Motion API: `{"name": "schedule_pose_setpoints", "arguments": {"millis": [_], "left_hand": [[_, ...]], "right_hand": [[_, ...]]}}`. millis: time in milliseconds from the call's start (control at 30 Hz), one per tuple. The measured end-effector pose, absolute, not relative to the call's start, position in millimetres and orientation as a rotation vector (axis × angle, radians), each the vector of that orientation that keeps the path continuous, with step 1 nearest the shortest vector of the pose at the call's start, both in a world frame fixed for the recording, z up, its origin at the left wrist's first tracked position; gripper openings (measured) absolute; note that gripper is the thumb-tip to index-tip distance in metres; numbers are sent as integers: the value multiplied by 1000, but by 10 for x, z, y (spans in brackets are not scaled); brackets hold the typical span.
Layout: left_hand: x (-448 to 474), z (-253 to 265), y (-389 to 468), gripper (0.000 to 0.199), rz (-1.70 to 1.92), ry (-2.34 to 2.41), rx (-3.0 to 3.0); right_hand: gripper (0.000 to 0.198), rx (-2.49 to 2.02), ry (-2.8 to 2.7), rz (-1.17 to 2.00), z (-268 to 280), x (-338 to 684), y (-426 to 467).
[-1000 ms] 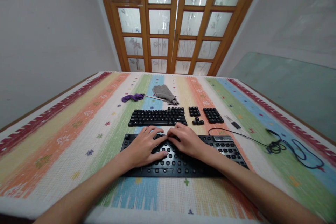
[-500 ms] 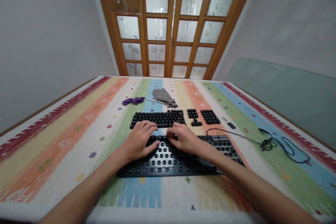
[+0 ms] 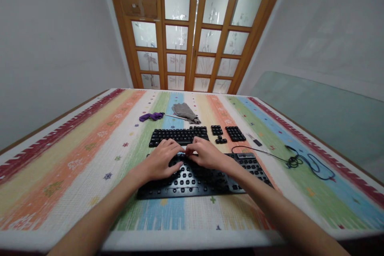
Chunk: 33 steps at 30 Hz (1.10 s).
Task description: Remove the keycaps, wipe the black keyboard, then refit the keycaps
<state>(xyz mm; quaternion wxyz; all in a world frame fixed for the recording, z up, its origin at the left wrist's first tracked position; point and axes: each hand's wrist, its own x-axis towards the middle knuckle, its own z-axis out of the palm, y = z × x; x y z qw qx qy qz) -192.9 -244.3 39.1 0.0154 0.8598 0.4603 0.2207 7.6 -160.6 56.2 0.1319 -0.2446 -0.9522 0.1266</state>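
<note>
A black keyboard base [image 3: 192, 190] with most of its keycaps off lies on the table under both hands. My left hand [image 3: 162, 161] rests over its upper left part, fingers stretched toward the back edge and thumb apart. At the top row, my right hand [image 3: 207, 153] has thumb and fingertips pinched together. Whatever lies between them is too small or hidden to name. Just behind the base sits a block of black keycaps [image 3: 168, 135] laid out in rows. Further right are a small keycap group [image 3: 216, 130], the arrow keycaps [image 3: 221, 140] and a number-pad group [image 3: 235, 133].
A grey cloth [image 3: 185, 113] and a purple cloth [image 3: 151, 117] by a thin rod lie at the back. On the right are a small black-handled item [image 3: 257, 143] and the coiled cable [image 3: 294, 162]. A striped cloth [image 3: 114, 208] covers the table.
My right hand has shifted slightly left along the top row, closer to the left hand's fingers. The left hand stays nearly in place. The camera view has turned a little.
</note>
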Motion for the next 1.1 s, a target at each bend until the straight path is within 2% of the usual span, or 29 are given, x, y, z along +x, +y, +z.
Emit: {"name": "schedule_pose_setpoints", "arguments": {"millis": [167, 433, 733, 1100], "left_hand": [[-1956, 409, -2434, 29, 677, 1436, 2620], [-1965, 367, -2438, 33, 681, 1397, 2558], [-1961, 326, -2459, 33, 692, 1439, 2510], [-2108, 375, -2466, 35, 732, 1477, 2489]], "right_hand": [[20, -705, -2840, 310, 534, 103, -1665], [24, -615, -2746, 576, 569, 232, -1456], [18, -943, -2580, 391, 537, 194, -772], [20, -1055, -2539, 351, 250, -188, -207]]}}
